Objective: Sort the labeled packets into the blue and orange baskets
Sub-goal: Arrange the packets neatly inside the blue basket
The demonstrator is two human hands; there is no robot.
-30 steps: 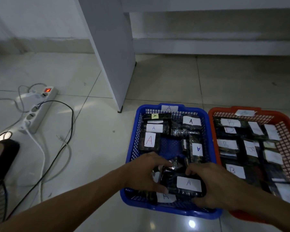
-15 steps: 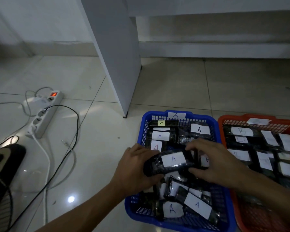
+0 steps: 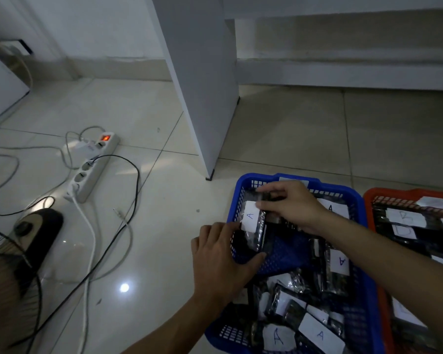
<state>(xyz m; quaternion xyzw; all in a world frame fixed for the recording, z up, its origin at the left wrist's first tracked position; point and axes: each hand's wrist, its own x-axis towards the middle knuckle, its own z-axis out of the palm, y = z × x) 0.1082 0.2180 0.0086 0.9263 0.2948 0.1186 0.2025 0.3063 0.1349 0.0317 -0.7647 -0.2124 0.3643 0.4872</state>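
Blue basket, at 5 o'clock on the floor, holds packets marked A. Left hand and right hand pinch one packet at its left wall, apparently upright. Orange basket, at 3 o'clock, holds B packets.

- Dark packet with white "A" label, upright against the blue basket's left wall, between both hands' fingers.
- More "A" packets piled nearer, below the fingers.
- Orange basket, right of the fingers, holds "B" packets.
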